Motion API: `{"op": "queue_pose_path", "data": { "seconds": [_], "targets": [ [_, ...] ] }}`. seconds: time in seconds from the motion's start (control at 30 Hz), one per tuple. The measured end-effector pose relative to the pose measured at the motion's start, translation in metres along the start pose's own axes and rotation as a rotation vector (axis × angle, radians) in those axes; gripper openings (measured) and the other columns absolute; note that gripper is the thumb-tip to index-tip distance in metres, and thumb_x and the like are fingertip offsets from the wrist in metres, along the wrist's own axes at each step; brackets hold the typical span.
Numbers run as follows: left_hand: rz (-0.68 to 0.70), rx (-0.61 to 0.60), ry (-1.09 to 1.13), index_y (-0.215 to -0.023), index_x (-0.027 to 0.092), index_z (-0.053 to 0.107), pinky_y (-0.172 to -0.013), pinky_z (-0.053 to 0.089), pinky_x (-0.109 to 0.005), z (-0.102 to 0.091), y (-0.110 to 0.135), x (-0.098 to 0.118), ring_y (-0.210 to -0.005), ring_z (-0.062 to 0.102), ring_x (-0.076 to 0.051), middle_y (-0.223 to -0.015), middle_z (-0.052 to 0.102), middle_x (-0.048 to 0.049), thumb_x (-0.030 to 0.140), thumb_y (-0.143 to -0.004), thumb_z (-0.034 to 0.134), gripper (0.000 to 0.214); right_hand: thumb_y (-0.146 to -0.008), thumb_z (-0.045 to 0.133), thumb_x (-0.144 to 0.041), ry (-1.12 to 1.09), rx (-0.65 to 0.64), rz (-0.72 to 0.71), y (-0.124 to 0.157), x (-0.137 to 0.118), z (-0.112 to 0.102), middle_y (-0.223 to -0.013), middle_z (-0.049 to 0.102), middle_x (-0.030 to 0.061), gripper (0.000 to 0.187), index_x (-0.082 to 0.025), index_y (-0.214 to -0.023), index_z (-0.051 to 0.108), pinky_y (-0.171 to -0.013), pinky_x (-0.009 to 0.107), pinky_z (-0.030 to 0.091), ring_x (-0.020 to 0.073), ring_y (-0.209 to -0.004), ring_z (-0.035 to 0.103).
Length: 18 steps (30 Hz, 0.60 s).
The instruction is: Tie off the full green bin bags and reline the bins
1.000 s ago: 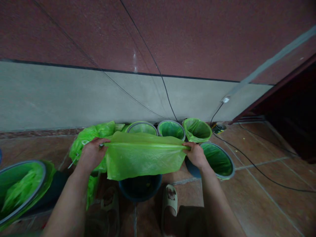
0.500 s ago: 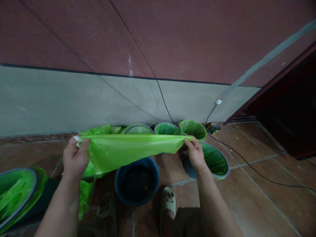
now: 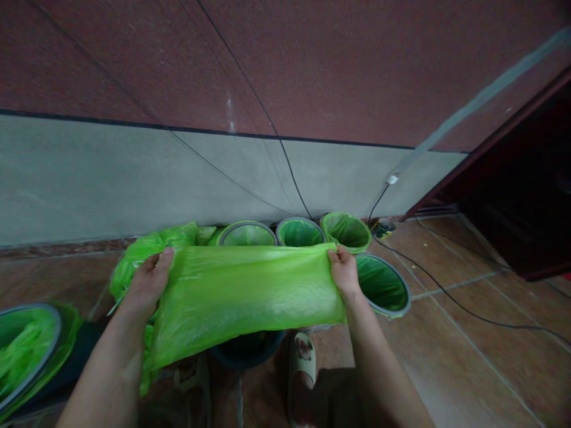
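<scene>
While the green bag (image 3: pixel 250 291) hangs flat between the two hands, its top edge is pulled nearly straight. It is up in the air, over the front of a dark blue bin (image 3: pixel 247 361), and it hides most of that bin. The left hand (image 3: pixel 149 276) pinches one top corner, with the thumb in front. The right hand (image 3: pixel 344 270) pinches the other top corner. The bag looks thin, so if the hands tug too hard, it could rip near a thumb. If one pinch is weak, that corner could slip out and the bag would flop down. The two sides of the bag may be stuck together, too, and then the mouth would be hard to find.

Next to the left hand is a big heap of green plastic (image 3: pixel 134 258). The low end of the bag hangs close to it and could get mixed up with it. By the wall stand three bins (image 3: pixel 301 220), and a bin with a gray rim (image 3: pixel 407 297) sits near the right arm. A swinging elbow could bump it.
</scene>
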<state>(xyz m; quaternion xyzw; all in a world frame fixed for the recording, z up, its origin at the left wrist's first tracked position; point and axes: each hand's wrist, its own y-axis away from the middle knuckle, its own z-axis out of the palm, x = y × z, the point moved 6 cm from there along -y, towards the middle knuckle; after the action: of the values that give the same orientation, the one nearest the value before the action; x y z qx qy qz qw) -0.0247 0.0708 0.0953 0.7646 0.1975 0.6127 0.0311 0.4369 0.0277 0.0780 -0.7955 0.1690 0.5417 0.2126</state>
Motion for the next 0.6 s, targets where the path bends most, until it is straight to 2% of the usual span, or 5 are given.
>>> {"op": "queue_pose_path", "data": {
  "seconds": [0.13,0.3,0.43,0.5,0.6],
  "targets": [
    [-0.266,-0.335,0.212,-0.101,0.026,0.068,-0.069,0.056,-0.044,0.029,0.017,-0.013,-0.087,0.070,-0.032,-0.086,0.076,-0.0073,0.068,-0.065,0.069,0.055,-0.067,0.060,-0.051,-0.144,0.075,0.117,-0.005,0.010,-0.005,-0.063,0.061,0.0007,0.031,-0.021,-0.070,0.056,-0.056,0.028,0.042,0.0158,-0.059,0.050],
    [-0.188,-0.343,0.102,-0.133,0.028,0.048,-0.079,0.057,-0.035,0.029,0.024,-0.014,-0.098,0.071,-0.027,-0.107,0.075,-0.0063,0.034,-0.055,0.088,0.088,-0.060,0.061,-0.057,-0.113,0.232,0.157,-0.012,0.016,-0.025,-0.056,0.059,0.0013,0.036,-0.022,-0.063,0.055,-0.053,0.029,0.040,0.0171,-0.055,0.051],
    [-0.004,-0.529,0.078,-0.114,0.021,0.065,-0.086,0.055,-0.033,0.044,0.026,-0.010,-0.100,0.070,-0.027,-0.109,0.074,-0.0092,0.028,-0.054,0.087,0.065,-0.056,0.063,-0.055,-0.139,0.321,0.202,-0.014,0.024,-0.037,-0.055,0.060,0.0017,0.034,-0.022,-0.061,0.056,-0.052,0.030,0.041,0.0171,-0.053,0.052],
    [0.036,-0.492,0.072,-0.104,0.018,0.070,-0.083,0.056,-0.035,0.045,0.023,-0.008,-0.093,0.071,-0.027,-0.102,0.075,-0.0095,0.028,-0.054,0.085,0.054,-0.056,0.067,-0.052,-0.151,0.337,0.213,-0.013,0.026,-0.038,-0.055,0.061,0.0011,0.032,-0.021,-0.061,0.056,-0.051,0.029,0.042,0.0165,-0.052,0.053],
    [0.055,-0.262,0.135,-0.105,0.019,0.067,-0.073,0.057,-0.035,0.033,0.013,-0.007,-0.077,0.072,-0.024,-0.086,0.076,-0.0050,0.025,-0.054,0.081,0.054,-0.061,0.071,-0.048,-0.252,0.254,0.301,-0.005,0.028,-0.027,-0.060,0.065,0.0006,0.030,-0.022,-0.069,0.059,-0.050,0.029,0.046,0.0172,-0.054,0.058]
  ]
}}
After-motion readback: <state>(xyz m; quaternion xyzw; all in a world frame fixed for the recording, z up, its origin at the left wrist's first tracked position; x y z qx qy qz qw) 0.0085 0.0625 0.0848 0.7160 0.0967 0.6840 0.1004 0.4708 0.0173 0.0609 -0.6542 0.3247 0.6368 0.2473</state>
